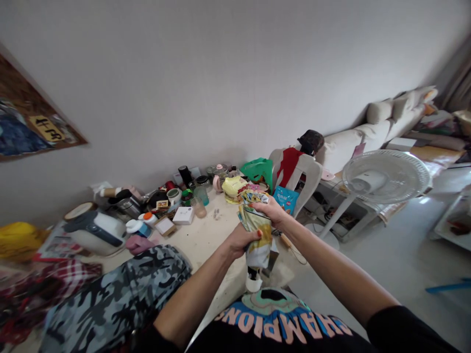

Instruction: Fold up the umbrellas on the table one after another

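Both of my hands are closed around a folding umbrella [257,250] with loosely gathered yellow, white and grey patterned cloth. My left hand [241,240] grips its middle from the left, thumb across the cloth. Higher up, near the bunched far end, my right hand [271,210] holds the fabric. The black shaft and white handle [253,283] stick out at the lower end, close to my shirt. Beneath the umbrella is the cream table [213,240]. A yellow plastic package [234,188] lies just beyond my hands, and a blue pouch [286,198] is to their right.
A kettle [97,230], a white box [183,215], a teal cup [201,195] and bottles crowd the table's left and back. Camouflage cloth [121,294] covers the near left. On the right stand a white chair [311,171] and a pedestal fan [384,179].
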A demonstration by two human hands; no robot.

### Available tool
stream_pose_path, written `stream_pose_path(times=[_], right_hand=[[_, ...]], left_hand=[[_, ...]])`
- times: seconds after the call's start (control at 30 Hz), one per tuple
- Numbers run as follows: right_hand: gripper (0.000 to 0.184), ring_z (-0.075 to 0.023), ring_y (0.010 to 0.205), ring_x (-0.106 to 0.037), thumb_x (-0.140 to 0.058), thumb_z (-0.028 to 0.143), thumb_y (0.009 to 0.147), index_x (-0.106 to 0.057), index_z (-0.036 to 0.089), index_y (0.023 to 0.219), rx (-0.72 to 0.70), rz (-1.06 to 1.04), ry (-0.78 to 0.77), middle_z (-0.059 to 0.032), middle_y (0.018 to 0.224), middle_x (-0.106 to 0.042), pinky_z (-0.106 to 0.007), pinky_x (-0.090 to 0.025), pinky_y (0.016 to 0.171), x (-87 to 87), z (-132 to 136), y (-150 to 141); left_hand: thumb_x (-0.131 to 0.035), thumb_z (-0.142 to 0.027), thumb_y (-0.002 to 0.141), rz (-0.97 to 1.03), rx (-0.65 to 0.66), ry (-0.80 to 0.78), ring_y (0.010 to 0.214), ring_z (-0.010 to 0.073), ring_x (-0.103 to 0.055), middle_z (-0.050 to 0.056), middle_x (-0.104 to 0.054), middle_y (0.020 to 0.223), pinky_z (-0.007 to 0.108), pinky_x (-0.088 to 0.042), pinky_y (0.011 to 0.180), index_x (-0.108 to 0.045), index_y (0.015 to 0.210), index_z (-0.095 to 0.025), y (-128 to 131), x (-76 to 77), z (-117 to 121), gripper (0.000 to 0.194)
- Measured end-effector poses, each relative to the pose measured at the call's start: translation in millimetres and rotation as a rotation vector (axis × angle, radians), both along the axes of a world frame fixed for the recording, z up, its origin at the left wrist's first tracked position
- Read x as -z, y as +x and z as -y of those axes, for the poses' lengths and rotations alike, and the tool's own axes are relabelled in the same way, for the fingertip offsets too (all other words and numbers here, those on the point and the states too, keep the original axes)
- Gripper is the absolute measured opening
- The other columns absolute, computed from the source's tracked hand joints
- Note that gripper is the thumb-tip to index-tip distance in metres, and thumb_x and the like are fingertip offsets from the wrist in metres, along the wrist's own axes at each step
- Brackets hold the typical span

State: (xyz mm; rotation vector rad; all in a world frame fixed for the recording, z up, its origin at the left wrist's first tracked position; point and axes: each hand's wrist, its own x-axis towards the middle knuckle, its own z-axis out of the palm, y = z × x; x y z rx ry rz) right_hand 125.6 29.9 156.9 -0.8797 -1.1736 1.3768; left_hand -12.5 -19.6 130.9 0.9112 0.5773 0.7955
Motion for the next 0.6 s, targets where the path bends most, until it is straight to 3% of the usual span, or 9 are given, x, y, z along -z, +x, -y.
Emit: stream_pose_path(times=[0.13,0.37,0.5,0.6], right_hand=[[0.045,-0.0201,0.079,-0.067,-0.076,0.026,0.057,-0.066,0.020,0.100,0.096,0.068,0.006,-0.0013,0.089,-0.073,-0.033,-0.054,0.075,2.2,5.1,-6.8],[0.044,-0.0190,0.079,-0.066,-0.077,0.029,0.060,-0.065,0.019,0.102,0.109,0.142,0.001,0.0003,0.087,-0.071,-0.031,-0.053,0.075,1.5,4.8,-7.2],[0.064,-0.0203,0.091,-0.065,-0.080,0.047,0.062,-0.058,0.022,0.117,-0.052,0.055,0.018,-0.0030,0.101,-0.069,-0.032,-0.051,0.081,8.9,5.0,11.0],[0.071,-0.0199,0.089,-0.064,-0.072,0.068,0.062,-0.060,0.022,0.115,-0.210,0.061,0.003,-0.0056,0.101,-0.069,-0.030,-0.050,0.074,31.1,14.8,31.1]], left_hand=[[-0.094,-0.034,0.041,-0.053,-0.117,-0.068,0.069,0.0175,-0.064,0.008,-0.072,0.081,0.030,-0.051,0.071,-0.069,0.093,-0.010,6.5,2.6,8.1,0.062],[-0.090,-0.021,0.042,-0.142,-0.260,-0.113,0.065,0.0182,-0.064,0.007,-0.073,0.080,0.032,-0.053,0.067,-0.069,0.092,-0.010,16.3,6.8,22.2,0.056],[-0.088,-0.018,0.040,-0.115,-0.253,-0.160,0.064,0.0186,-0.064,0.008,-0.073,0.079,0.033,-0.053,0.065,-0.070,0.087,-0.008,11.6,3.9,18.6,0.051],[-0.087,-0.017,0.040,-0.055,-0.220,-0.167,0.062,0.0178,-0.064,0.008,-0.073,0.078,0.031,-0.052,0.063,-0.070,0.088,-0.007,-0.3,2.2,12.2,0.052]])
